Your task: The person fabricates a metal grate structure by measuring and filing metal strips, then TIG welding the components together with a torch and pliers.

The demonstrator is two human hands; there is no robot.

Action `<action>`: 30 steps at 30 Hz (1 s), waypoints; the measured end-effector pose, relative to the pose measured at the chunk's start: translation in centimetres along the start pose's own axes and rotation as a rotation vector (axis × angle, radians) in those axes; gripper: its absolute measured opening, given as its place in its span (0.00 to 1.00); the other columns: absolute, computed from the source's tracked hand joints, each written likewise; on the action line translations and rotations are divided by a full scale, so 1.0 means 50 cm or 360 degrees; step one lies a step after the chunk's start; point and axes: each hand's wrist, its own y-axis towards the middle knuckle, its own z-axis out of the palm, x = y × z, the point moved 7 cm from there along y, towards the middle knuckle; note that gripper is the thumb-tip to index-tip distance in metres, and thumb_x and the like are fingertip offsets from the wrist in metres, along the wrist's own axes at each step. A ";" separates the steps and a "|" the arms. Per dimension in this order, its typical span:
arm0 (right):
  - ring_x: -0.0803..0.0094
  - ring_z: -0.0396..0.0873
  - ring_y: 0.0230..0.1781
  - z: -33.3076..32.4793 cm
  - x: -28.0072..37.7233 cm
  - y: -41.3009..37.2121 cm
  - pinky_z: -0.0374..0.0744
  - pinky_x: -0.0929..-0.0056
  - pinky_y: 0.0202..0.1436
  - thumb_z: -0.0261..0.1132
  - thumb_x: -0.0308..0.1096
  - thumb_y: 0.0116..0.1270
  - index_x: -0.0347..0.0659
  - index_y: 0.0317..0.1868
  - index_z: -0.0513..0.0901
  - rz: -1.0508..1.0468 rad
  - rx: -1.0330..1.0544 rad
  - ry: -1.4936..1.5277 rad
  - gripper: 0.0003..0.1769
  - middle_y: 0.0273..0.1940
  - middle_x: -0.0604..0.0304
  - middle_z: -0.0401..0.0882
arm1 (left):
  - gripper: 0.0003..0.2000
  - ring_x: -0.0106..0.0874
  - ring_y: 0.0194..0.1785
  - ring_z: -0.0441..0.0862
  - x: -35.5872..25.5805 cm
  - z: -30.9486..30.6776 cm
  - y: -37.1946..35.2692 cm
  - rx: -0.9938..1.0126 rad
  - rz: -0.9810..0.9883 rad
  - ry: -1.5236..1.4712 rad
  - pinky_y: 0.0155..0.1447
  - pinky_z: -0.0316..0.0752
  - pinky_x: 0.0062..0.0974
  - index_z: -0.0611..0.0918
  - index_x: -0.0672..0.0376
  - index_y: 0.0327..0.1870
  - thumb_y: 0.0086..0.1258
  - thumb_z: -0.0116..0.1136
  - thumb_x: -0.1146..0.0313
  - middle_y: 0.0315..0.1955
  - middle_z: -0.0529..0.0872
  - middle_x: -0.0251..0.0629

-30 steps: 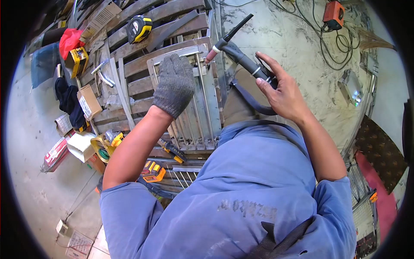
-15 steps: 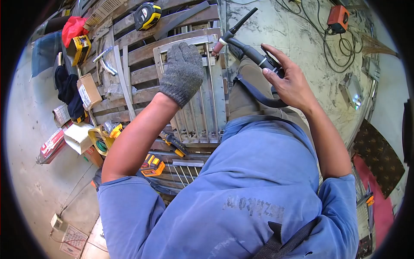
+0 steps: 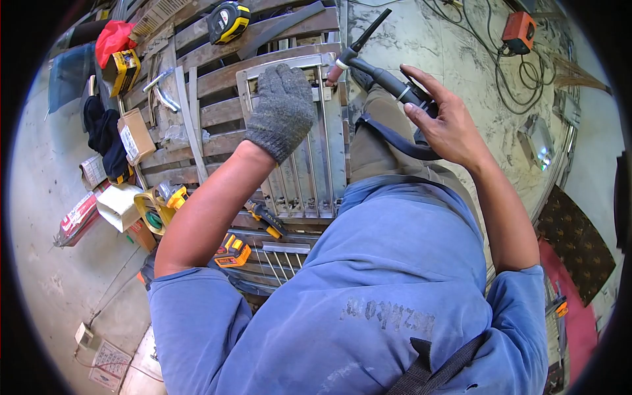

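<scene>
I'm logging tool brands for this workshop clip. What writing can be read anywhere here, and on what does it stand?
Nothing reads for certain.
Shirt back: faded dark print, illegible.
Tape measure: label too small.
Cardboard box: label blurred.
Red packet: print too small.
Orange tool: lettering blurred.
Printed sheet on the floor: too small.
Welding torch in the right hand: no marking visible.

A coarse grey knit glove (image 3: 282, 108) covers the left hand, its fingers on a dull, brushed-metal grille (image 3: 315, 158); the torch (image 3: 382, 78) under the right fingers is matt black plastic.
</scene>
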 end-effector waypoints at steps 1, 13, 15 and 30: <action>0.58 0.88 0.48 0.000 -0.001 0.000 0.85 0.59 0.61 0.72 0.34 0.80 0.55 0.84 0.77 0.0005 0.0001 0.0000 0.34 0.52 0.47 0.91 | 0.18 0.63 0.61 0.85 0.000 0.000 0.000 -0.0002 -0.0002 -0.0005 0.69 0.76 0.64 0.88 0.74 0.56 0.73 0.61 0.67 0.54 0.88 0.67; 0.59 0.87 0.48 -0.001 0.010 -0.003 0.84 0.60 0.62 0.72 0.33 0.80 0.54 0.84 0.77 0.0087 0.0044 -0.0008 0.34 0.55 0.46 0.91 | 0.19 0.65 0.62 0.86 -0.003 0.007 -0.002 0.0007 0.0021 0.0026 0.69 0.77 0.66 0.88 0.75 0.56 0.73 0.62 0.67 0.56 0.88 0.70; 0.58 0.88 0.51 -0.001 0.012 -0.005 0.84 0.59 0.64 0.71 0.33 0.80 0.54 0.84 0.77 0.0076 0.0040 -0.0016 0.34 0.58 0.45 0.91 | 0.19 0.66 0.62 0.86 -0.003 0.009 -0.001 0.0057 0.0017 -0.0005 0.70 0.77 0.67 0.88 0.75 0.56 0.73 0.61 0.67 0.57 0.88 0.72; 0.63 0.87 0.52 0.004 0.014 -0.007 0.84 0.63 0.62 0.70 0.31 0.81 0.50 0.83 0.78 -0.0029 0.0011 -0.0039 0.32 0.59 0.48 0.90 | 0.22 0.63 0.68 0.85 -0.004 0.008 -0.003 0.0147 -0.0042 -0.0020 0.77 0.73 0.65 0.87 0.75 0.63 0.73 0.62 0.70 0.61 0.87 0.68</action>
